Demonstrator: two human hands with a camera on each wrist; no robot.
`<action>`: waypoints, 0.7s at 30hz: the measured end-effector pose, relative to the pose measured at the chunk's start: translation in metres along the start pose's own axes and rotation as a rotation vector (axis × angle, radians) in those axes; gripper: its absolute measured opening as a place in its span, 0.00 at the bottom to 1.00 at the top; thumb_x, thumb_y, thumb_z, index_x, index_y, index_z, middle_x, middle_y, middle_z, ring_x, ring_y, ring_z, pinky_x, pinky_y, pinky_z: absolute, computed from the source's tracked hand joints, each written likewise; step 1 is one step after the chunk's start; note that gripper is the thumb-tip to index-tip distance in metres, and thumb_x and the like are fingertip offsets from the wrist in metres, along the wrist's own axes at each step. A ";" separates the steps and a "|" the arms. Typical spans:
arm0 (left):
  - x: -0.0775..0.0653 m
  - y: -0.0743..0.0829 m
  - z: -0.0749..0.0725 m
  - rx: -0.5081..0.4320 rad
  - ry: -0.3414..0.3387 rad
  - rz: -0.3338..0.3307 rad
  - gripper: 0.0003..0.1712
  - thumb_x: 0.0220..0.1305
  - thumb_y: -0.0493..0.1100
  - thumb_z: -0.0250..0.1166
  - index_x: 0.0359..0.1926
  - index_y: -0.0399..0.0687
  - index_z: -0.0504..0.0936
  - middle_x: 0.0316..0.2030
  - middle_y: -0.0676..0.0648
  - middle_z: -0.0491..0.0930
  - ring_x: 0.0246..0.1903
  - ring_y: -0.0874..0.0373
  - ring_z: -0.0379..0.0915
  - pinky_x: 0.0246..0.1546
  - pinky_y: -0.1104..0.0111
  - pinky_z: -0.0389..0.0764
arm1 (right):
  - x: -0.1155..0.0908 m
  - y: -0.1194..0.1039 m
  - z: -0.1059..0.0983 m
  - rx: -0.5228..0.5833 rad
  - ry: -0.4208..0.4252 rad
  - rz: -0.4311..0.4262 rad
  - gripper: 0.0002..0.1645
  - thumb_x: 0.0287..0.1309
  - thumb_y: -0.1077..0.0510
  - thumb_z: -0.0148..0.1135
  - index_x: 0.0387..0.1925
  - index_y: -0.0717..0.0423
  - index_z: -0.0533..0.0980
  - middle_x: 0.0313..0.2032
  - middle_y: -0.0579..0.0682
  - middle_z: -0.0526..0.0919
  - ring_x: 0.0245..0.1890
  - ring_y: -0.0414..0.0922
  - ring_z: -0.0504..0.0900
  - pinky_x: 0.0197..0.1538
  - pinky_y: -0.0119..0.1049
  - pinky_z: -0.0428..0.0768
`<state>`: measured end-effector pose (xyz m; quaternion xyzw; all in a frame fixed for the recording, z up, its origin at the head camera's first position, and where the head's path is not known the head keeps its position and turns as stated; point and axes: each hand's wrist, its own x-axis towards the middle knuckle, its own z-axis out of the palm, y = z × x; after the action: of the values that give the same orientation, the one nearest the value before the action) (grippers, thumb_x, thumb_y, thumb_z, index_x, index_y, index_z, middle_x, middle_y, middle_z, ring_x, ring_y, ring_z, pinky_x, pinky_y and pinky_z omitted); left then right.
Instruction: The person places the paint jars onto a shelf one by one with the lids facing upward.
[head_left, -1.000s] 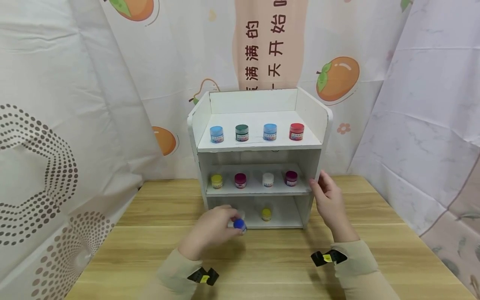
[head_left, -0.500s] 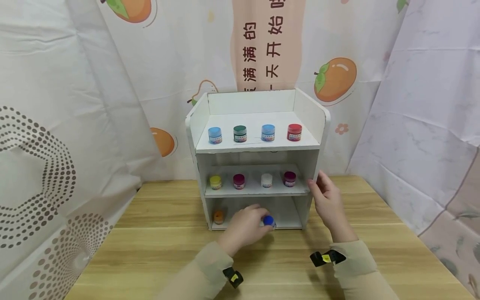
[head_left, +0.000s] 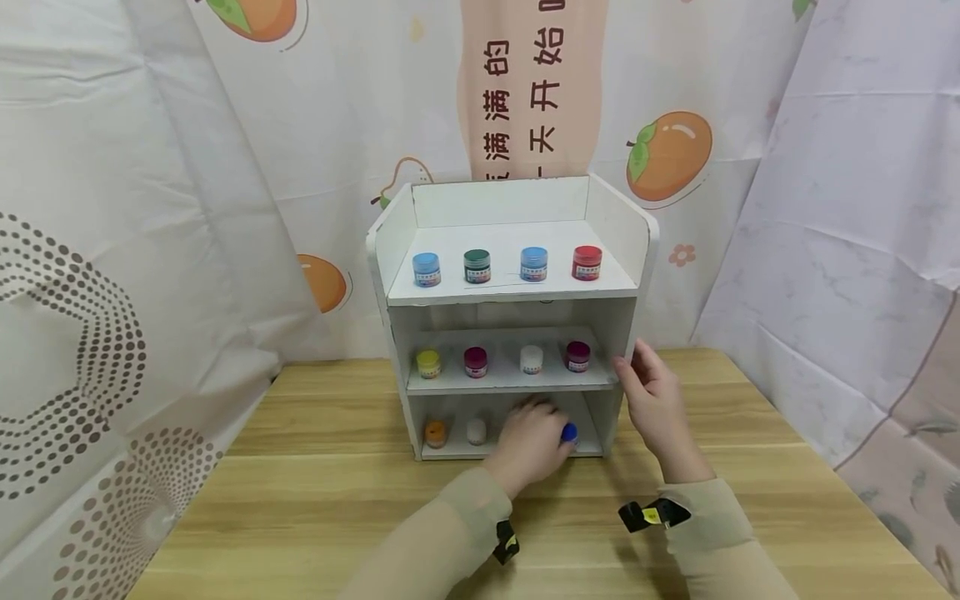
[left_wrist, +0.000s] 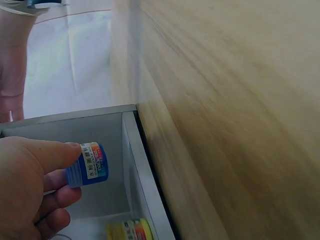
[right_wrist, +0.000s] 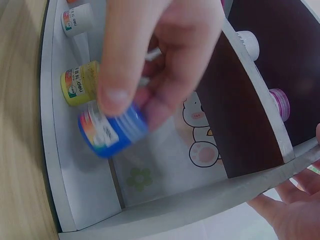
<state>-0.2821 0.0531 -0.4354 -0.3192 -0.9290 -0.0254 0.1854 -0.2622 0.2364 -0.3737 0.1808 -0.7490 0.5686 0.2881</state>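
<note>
My left hand point(head_left: 527, 443) pinches a small blue paint jar point(left_wrist: 90, 165) between thumb and fingers. The jar is tilted in the right part of the bottom shelf of a white shelf unit point(head_left: 517, 388). A yellow paint jar point(right_wrist: 79, 84) stands beside it on that shelf, hidden behind my left hand in the head view. My right hand point(head_left: 660, 408) grips the unit's right side panel, thumb at the front edge and fingers along the outside. Left of my left hand stand a white jar point(head_left: 476, 431) and an orange jar point(head_left: 435, 433).
Light blue point(head_left: 427, 269), dark green point(head_left: 477, 266), another light blue and red point(head_left: 587, 262) jars line the top. Yellow point(head_left: 428, 363), dark magenta point(head_left: 476, 362), white and purple jars fill the middle shelf. A wooden table point(head_left: 315, 483) lies beneath; curtains hang behind.
My left hand has carried the blue jar rightward, from the left part of the bottom shelf into its right part. The orange and white jars have come into sight. My right hand stays put.
</note>
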 end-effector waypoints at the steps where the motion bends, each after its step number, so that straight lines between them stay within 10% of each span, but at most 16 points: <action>1: 0.003 0.002 0.001 0.001 -0.008 -0.004 0.13 0.61 0.59 0.63 0.39 0.59 0.83 0.40 0.56 0.79 0.48 0.57 0.70 0.51 0.57 0.72 | 0.000 0.001 0.000 0.001 0.000 -0.001 0.23 0.69 0.63 0.51 0.64 0.64 0.66 0.54 0.66 0.74 0.51 0.59 0.73 0.46 0.22 0.74; 21: 0.029 0.016 0.019 0.061 -0.118 -0.050 0.12 0.62 0.59 0.63 0.40 0.61 0.83 0.38 0.57 0.77 0.44 0.59 0.70 0.53 0.57 0.68 | 0.002 0.036 -0.003 0.003 0.013 0.015 0.24 0.70 0.55 0.53 0.65 0.47 0.67 0.57 0.54 0.75 0.54 0.47 0.73 0.48 0.25 0.75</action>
<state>-0.3002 0.0860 -0.4438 -0.2908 -0.9464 0.0172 0.1394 -0.2847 0.2497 -0.3992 0.1721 -0.7478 0.5728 0.2884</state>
